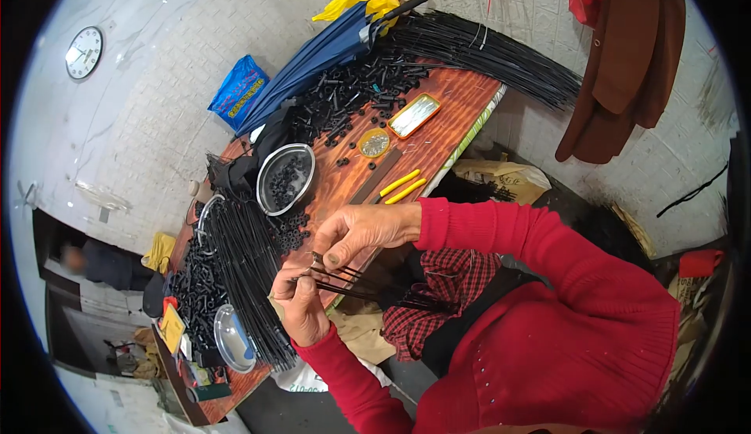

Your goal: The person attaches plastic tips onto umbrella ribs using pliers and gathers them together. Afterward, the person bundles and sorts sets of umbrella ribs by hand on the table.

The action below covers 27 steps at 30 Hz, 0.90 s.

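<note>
My left hand (pixel 301 305) is closed around several thin black rods (pixel 352 284), whose long ends run over my lap. My right hand (pixel 364 230) is just above it, thumb and fingers pinched together at the rod ends on a small dark piece (pixel 317 260). That piece is too small to make out. Beyond my hands on the wooden table (pixel 344 183) lie yellow-handled pliers (pixel 403 187) and a dark flat strip (pixel 375 176). A metal bowl (pixel 286 180) of small black parts stands by the table's middle.
A large bundle of black rods (pixel 246 277) lies left of my hands, another bundle (pixel 485 50) at the far right. Small black parts (pixel 352 93) are heaped by a folded blue umbrella (pixel 313 54). A yellow dish (pixel 375 143), a tray (pixel 415 115) and a clear bowl (pixel 233 340) hold their places.
</note>
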### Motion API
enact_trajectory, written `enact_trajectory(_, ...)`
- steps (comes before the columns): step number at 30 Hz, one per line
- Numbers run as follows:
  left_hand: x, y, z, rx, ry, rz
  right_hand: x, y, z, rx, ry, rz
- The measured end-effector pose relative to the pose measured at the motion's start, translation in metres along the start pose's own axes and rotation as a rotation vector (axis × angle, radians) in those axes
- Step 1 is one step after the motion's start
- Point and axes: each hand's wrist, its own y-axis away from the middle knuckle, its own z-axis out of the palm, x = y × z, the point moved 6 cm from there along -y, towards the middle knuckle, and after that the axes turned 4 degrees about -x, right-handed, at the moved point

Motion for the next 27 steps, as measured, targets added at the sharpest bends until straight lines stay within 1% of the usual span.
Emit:
enact_trajectory(6, 0.011, -0.001, 0.01, -0.032, -0.051, 0.066, 0.001, -0.008, 0.004, -0.065, -0.005, -0.008)
enact_trajectory(9, 0.013, 0.0, 0.01, 0.018, -0.088, 0.109, -0.005, -0.008, 0.006, -0.044, 0.126, -0.018)
enact_trajectory(10, 0.014, 0.0, 0.012, 0.014, -0.091, 0.107, -0.007, -0.008, 0.007, -0.042, 0.124, -0.023)
enact_trajectory(13, 0.015, 0.003, 0.014, 0.122, -0.155, 0.128, -0.009, -0.008, 0.008, -0.055, 0.221, -0.018)
enact_trajectory(14, 0.015, 0.003, 0.018, 0.118, -0.155, 0.127, -0.009, -0.008, 0.007, -0.053, 0.222, -0.022)
enact_trajectory(17, 0.017, 0.005, 0.019, 0.225, -0.243, 0.133, -0.01, -0.011, 0.001, -0.031, 0.328, -0.13)
enact_trajectory(22, 0.011, 0.005, 0.016, 0.211, -0.228, 0.141, -0.01, -0.008, 0.0, -0.038, 0.365, -0.156)
enact_trajectory(25, 0.007, 0.003, 0.011, 0.286, -0.291, 0.06, -0.008, -0.005, -0.001, -0.023, 0.313, -0.155)
enact_trajectory(27, 0.009, 0.003, 0.011, 0.295, -0.286, 0.034, -0.011, -0.003, 0.0, 0.003, 0.346, -0.147)
